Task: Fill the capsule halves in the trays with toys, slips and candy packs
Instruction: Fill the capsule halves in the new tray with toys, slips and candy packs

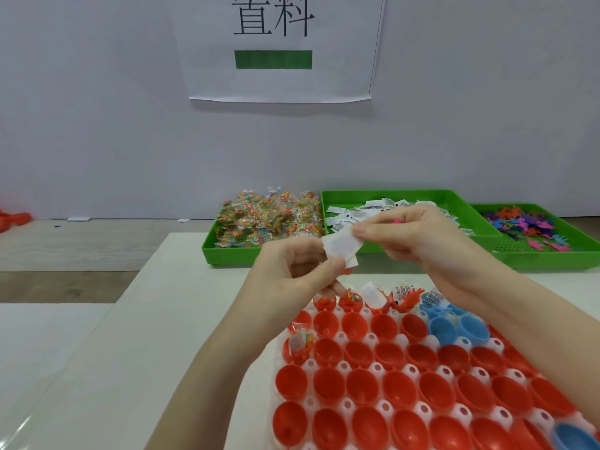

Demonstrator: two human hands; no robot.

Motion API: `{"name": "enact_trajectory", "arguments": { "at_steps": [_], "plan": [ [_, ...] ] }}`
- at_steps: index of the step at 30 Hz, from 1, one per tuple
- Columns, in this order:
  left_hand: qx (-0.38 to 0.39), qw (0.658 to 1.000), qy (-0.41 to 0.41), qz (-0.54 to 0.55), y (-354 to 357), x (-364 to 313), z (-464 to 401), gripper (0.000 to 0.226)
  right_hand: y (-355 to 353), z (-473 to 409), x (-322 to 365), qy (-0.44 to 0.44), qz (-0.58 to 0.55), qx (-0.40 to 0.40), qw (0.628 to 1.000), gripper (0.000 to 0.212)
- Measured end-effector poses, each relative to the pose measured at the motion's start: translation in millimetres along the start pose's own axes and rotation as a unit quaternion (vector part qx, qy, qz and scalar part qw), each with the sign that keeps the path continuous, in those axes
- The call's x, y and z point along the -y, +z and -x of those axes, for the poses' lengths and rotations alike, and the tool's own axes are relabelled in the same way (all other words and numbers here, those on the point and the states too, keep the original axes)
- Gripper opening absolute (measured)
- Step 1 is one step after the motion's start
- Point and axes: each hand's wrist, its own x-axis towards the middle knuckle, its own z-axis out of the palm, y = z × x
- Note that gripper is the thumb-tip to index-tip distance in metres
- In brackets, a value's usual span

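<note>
Nearest the camera, a white tray [402, 405] lies on the pale counter [136, 336], packed with rows of open capsule halves [365, 386] — mostly red, a few blue ones [472, 331] toward the right. Most near rows show nothing inside. The far row holds contents: a candy pack [352, 297], a white slip [371, 292] and a red toy [407, 298] stick up from halves there, and one half at the left edge [300, 344] carries a slip and candy too.

Above the tray's far row, both hands meet. Left hand [298, 267] has fingers curled, thumb and forefinger pinching the lower corner of a white paper slip [341, 248]. Right hand [418, 235] pinches the same slip's upper edge; a bit of something pink [397, 220] shows behind its fingers — cannot tell what.

Beyond, three green bins sit side by side on the counter: left bin [207, 250] heaped with candy packs [269, 219], middle bin [389, 194] with printed slips [357, 209], right bin [552, 251] with small coloured toys [526, 227].

On the wall behind, a paper sign [279, 79] with a green bar.
</note>
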Motion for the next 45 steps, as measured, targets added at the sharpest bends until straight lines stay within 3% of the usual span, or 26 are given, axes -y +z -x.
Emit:
{"name": "enact_trajectory", "arguments": {
  "at_steps": [4,9,14,16,17,19,20,21,23,25,29,32,34,37,40,43,45],
  "plan": [
    [-0.012,1.000,-0.001,-0.005,-1.5,1.5,0.1,0.019,-3.9,-9.7,-1.5,0.003,-0.034,-0.101,0.994,0.011],
    [-0.023,1.000,-0.002,-0.002,4.4,5.4,-2.1,0.018,0.6,-7.7,2.3,-0.077,0.021,0.015,0.997,0.023],
    [-0.009,1.000,-0.003,0.001,1.6,5.5,-2.5,0.014,-4.8,-12.9,-2.8,-0.085,0.047,0.027,0.995,0.021],
    [-0.021,1.000,-0.004,-0.016,-0.2,6.7,-2.8,0.019,-11.3,-22.2,-5.3,-0.087,-0.009,-0.049,0.995,0.013],
    [-0.035,0.999,-0.003,-0.029,-1.7,7.6,-3.3,0.019,-18.1,-29.3,-8.5,-0.101,-0.015,-0.137,0.985,0.010],
    [-0.055,0.997,-0.002,-0.060,-7.3,9.0,-4.4,0.014,-35.6,-46.0,-20.2,-0.134,0.107,-0.320,0.932,0.009],
    [-0.056,0.996,-0.003,-0.071,-10.6,9.3,-4.4,0.012,-44.3,-52.5,-26.7,-0.119,0.211,-0.348,0.906,0.017],
    [-0.051,0.995,-0.008,-0.079,-14.1,9.2,-4.3,0.011,-52.1,-58.5,-36.1,-0.082,0.308,-0.310,0.896,0.027],
    [-0.036,0.995,-0.023,-0.093,-21.2,9.3,-3.7,0.014,-61.7,-62.4,-52.0,0.033,0.436,-0.148,0.887,0.042],
    [-0.025,0.993,-0.036,-0.106,-26.8,10.0,-3.0,0.018,-65.9,-60.0,-57.0,0.078,0.481,-0.076,0.870,0.043],
    [-0.004,0.992,-0.052,-0.114,-30.1,11.8,-1.9,0.017,-58.9,-52.1,-39.1,0.073,0.400,-0.091,0.909,0.040],
    [0.012,0.992,-0.062,-0.105,-29.5,13.0,-2.3,0.023,-49.0,-41.4,-27.5,-0.001,0.359,-0.113,0.927,0.035],
    [0.022,0.993,-0.075,-0.092,-28.6,14.7,-2.8,0.020,-31.3,-24.0,-18.2,-0.057,0.239,-0.074,0.967,0.020],
    [0.038,0.991,-0.095,-0.087,-26.3,16.1,-2.9,0.018,-2.9,6.4,-3.3,-0.110,0.075,0.038,0.990,0.025],
    [0.069,0.988,-0.107,-0.087,-24.6,14.8,-1.5,0.018,11.2,19.4,-3.2,-0.123,0.080,0.094,0.985,0.007],
    [0.080,0.987,-0.114,-0.085,-24.9,13.7,-1.1,0.020,15.5,24.0,-7.5,-0.123,0.164,0.107,0.973,0.033],
    [0.085,0.986,-0.114,-0.087,-25.1,14.4,-1.5,0.019,19.8,25.8,-8.5,-0.139,0.197,0.092,0.966,0.037]
  ]
}}
